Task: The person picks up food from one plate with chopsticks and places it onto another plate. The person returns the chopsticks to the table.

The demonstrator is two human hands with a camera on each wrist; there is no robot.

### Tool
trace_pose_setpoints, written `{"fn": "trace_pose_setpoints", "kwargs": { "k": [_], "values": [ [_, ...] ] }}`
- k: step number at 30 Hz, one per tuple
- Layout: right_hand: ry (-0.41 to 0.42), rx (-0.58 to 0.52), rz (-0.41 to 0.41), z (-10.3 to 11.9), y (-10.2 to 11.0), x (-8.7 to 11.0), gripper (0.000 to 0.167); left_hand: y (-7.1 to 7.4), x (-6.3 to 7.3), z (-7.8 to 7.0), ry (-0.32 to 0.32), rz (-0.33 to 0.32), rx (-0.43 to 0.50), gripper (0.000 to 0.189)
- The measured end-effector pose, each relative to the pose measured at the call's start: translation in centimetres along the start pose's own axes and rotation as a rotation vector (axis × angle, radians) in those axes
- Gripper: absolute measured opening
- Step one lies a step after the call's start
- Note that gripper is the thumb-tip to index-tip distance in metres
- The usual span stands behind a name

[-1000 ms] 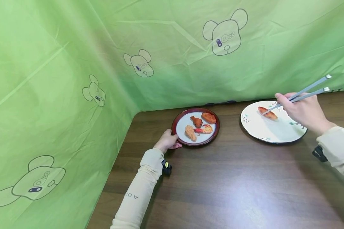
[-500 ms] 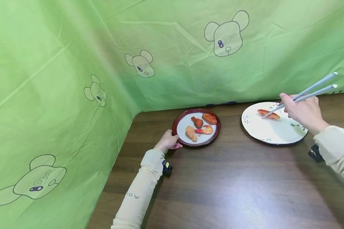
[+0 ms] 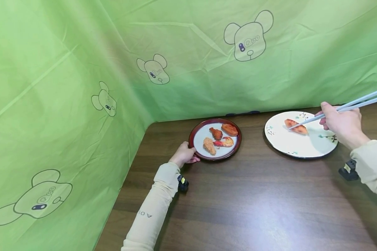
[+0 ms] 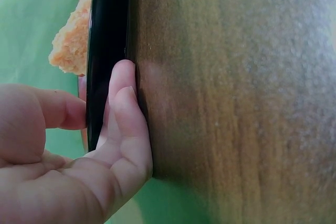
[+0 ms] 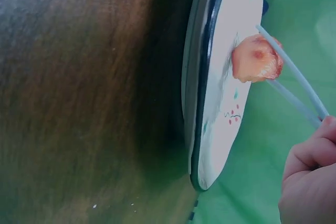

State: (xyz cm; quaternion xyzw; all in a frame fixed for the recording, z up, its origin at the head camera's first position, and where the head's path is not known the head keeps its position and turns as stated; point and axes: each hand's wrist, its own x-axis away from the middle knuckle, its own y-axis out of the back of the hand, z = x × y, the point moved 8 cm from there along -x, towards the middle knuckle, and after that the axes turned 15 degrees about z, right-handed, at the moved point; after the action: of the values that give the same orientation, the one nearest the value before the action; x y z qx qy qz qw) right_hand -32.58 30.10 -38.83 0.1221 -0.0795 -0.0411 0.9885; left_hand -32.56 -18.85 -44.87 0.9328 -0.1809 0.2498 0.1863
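My left hand (image 3: 185,154) pinches the near-left rim of a round plate (image 3: 192,138) with a dark red-brown edge. In the left wrist view the thumb is on top and the fingers (image 4: 128,111) are under it. Two drumsticks, a breaded one (image 3: 209,146) and a browned one (image 3: 215,133), a shrimp (image 3: 224,142) and an orange-brown wing-like piece (image 3: 229,129) lie on this plate. My right hand (image 3: 345,125) holds pale chopsticks (image 3: 314,119). Their tips are at a browned, elongated food piece (image 3: 296,127) on a white plate (image 3: 304,146); the right wrist view shows one stick on either side.
The brown wooden table (image 3: 232,195) stretches in front of both plates. A green curtain (image 3: 194,83) with bear outlines closes off the back and left sides. Small black cameras (image 3: 183,183) are strapped to the wrists.
My right hand has shifted right and lowered the chopsticks to a flatter slant, their ends closer together. The food piece has turned slightly on the white plate. My left hand stays on the rim.
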Motion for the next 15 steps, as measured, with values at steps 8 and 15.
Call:
{"fn": "trace_pose_setpoints", "kwargs": {
  "k": [8, 15],
  "values": [
    [0.024, -0.039, 0.000, -0.20, -0.12, 0.00, 0.031, 0.01, -0.12, 0.15, 0.000, -0.007, -0.001, 0.039],
    [0.072, -0.145, 0.004, 0.51, -0.85, 0.42, 0.025, 0.00, -0.16, 0.15, 0.000, -0.011, 0.000, 0.040]
  ]
}}
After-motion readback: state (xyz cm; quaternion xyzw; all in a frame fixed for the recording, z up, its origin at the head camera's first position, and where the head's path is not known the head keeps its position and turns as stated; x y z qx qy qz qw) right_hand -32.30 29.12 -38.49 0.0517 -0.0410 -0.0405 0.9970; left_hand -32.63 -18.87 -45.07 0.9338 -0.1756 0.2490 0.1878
